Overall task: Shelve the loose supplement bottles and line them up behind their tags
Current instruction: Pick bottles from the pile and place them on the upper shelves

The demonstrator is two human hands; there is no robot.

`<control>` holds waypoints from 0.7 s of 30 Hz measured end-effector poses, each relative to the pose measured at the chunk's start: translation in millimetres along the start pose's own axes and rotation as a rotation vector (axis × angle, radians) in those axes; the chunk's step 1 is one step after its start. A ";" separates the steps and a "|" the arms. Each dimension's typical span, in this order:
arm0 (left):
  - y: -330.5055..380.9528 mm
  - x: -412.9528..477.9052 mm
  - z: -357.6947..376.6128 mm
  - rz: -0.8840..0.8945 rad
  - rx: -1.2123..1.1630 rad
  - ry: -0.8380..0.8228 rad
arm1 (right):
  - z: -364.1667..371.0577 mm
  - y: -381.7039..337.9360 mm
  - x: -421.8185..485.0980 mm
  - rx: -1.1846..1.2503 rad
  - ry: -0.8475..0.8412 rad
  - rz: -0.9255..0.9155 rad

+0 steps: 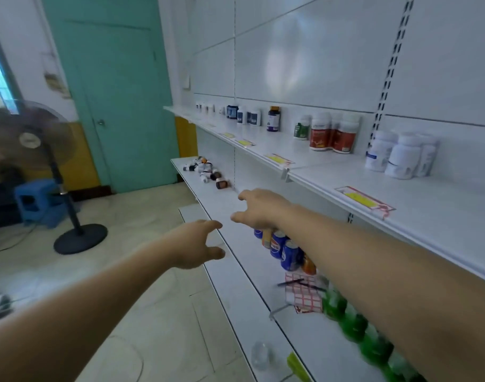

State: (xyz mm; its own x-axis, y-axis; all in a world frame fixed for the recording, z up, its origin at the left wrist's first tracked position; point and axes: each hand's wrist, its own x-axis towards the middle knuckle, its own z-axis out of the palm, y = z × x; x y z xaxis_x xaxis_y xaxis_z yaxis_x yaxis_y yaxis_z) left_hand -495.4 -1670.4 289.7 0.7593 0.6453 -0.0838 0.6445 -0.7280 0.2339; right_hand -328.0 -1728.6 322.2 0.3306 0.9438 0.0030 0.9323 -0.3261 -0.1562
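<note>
Upper shelf (401, 194): a long white board against the wall panel. It carries upright supplement bottles in small groups, set well back from the front edge.
Lower shelf (249, 271): the next board down, running away from the camera. Drink cans (279, 248) and green bottles (351, 323) stand under the right forearm, with a red sticker sheet (302, 296) lying between them.
Right hand (259, 209): stretched out over the lower shelf with its back to the camera, thumb and fingers loosely spread. It holds nothing.
Left hand (197, 245): reaching alongside, just off the shelf's front edge, with fingers curved apart in a wide claw. It is also empty.
Standing stock: red-labelled bottles (332, 135) and plain white ones (401, 157) already stand on the upper shelf.
Loose bottles (205, 169): a jumbled heap of small bottles, most on their sides, at the far end of the lower shelf. They lie well ahead of both hands.
Tags (277, 159): yellow price strips clipped along the upper shelf's lip. Several have bare shelf close behind them.
Step in hand: apparently the reach toward the heap, with no bottle picked up yet.
Next move: probably carrying both hands on to the pile and closing on a bottle or two. These would then be stood upright behind a matching tag, though the labels are too blurred to tell which one.
</note>
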 end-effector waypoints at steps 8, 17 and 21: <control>-137.3 159.0 -23.7 0.018 -0.067 0.057 | 34.5 -34.6 216.6 0.005 0.014 0.043; -295.0 338.1 -57.8 0.011 -0.114 -0.031 | 59.7 -70.1 446.2 0.153 -0.022 0.134; -352.3 427.8 -52.1 -0.009 -0.154 -0.063 | 89.3 -58.4 537.0 0.176 -0.050 0.182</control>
State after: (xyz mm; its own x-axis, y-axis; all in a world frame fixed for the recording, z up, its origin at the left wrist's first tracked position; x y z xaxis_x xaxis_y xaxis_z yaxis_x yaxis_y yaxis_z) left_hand -402.2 -1125.8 221.9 0.7608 0.6325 -0.1457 0.6336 -0.6751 0.3780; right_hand -218.1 -1197.9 244.8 0.4790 0.8733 -0.0889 0.8169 -0.4805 -0.3191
